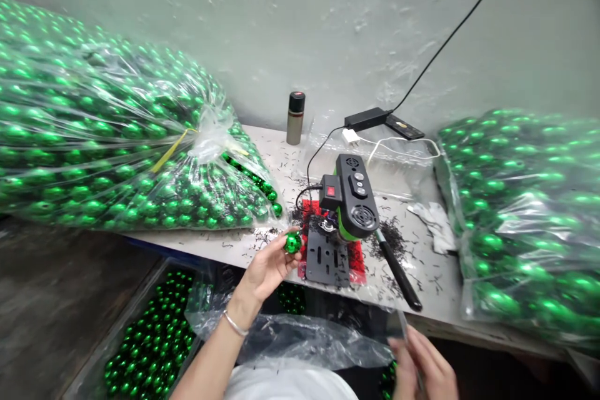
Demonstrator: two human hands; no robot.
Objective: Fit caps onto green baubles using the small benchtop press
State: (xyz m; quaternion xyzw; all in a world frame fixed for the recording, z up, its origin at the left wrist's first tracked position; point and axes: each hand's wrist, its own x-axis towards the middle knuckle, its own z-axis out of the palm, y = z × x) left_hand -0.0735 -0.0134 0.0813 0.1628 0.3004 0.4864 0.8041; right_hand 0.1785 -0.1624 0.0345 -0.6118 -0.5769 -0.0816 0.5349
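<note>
A green ball (293,242) is pinched between the fingertips of the left hand (267,269) and held just beside the machine (349,200), at the near left of its black base plate (327,258), presumably so that the ball's neck can meet the working head. The right hand (424,365) is kept low at the bottom edge of the view, over a clear bag (304,340); something thin appears to be held in its fingers, though whether they are closed on it cannot be told (the hand is blurred and partly cut off). The machine stands on a table (422,275) strewn with black clippings, likely offcuts from its work. A sack (107,137) of green balls lies to the left of the table and another sack (529,219) to the right, both within reach. A bin (150,337) of balls sits below the table's left edge. A flask (295,117) stands by the wall.
</note>
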